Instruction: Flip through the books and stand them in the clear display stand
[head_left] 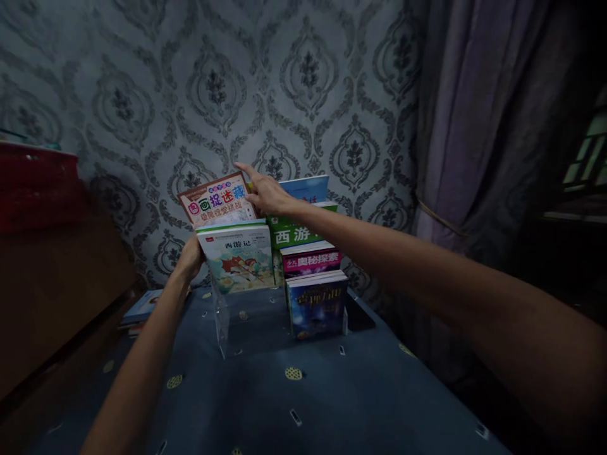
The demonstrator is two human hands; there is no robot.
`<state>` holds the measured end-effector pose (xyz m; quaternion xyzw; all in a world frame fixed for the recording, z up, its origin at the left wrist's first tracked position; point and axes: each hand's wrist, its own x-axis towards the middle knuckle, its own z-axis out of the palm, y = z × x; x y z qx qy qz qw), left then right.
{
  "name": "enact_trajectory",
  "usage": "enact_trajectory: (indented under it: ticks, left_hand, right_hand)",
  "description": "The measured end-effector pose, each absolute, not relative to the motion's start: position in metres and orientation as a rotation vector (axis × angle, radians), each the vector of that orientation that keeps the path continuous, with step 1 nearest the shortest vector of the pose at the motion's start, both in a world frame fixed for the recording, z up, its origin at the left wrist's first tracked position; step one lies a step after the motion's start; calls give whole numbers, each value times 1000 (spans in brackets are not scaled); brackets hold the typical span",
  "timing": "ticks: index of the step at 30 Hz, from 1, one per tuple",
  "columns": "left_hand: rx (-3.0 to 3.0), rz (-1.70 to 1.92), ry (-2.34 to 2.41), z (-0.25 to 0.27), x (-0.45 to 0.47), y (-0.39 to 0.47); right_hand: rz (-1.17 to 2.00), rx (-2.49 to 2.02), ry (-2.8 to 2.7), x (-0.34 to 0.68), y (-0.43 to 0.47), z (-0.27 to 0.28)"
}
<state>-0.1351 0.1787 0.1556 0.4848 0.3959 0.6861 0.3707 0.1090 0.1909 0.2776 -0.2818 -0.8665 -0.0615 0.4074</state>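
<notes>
A picture book with a brown border and colourful Chinese lettering (215, 202) leans tilted behind a pale book with an illustrated cover (241, 262). My right hand (270, 193) grips its upper right edge, thumb in front and index finger stretched past the top. Low on the left side, my left hand (190, 258) is closed at the book's edge, its fingertips hidden behind the books. The pale book stands upright in a clear stand (221, 325). To its right, stepped one before another, are a green book (296, 234), a pink-banded book (313, 260) and a dark blue book (317, 306).
A patterned dark blue cloth (256, 404) covers the table. More books (142, 308) lie at the left, beside a brown box-like surface (57, 284) with a red object (38, 183) on it. Patterned wallpaper (308, 69) rises behind; a curtain (469, 126) hangs at the right.
</notes>
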Motion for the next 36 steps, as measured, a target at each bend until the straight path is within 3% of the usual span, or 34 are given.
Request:
enact_trajectory:
  ticks: [14,28,36]
  left_hand:
    - [1223,1650,911,142,-135,177]
    - [1135,1588,802,139,-139,174]
    - [1186,1693,783,134,-131,173]
  right_hand:
    - [-145,-700,-2226,123,195,264]
    - [-353,-845,-2066,133,171,260]
    - [-310,-801,-2001,135,175,241]
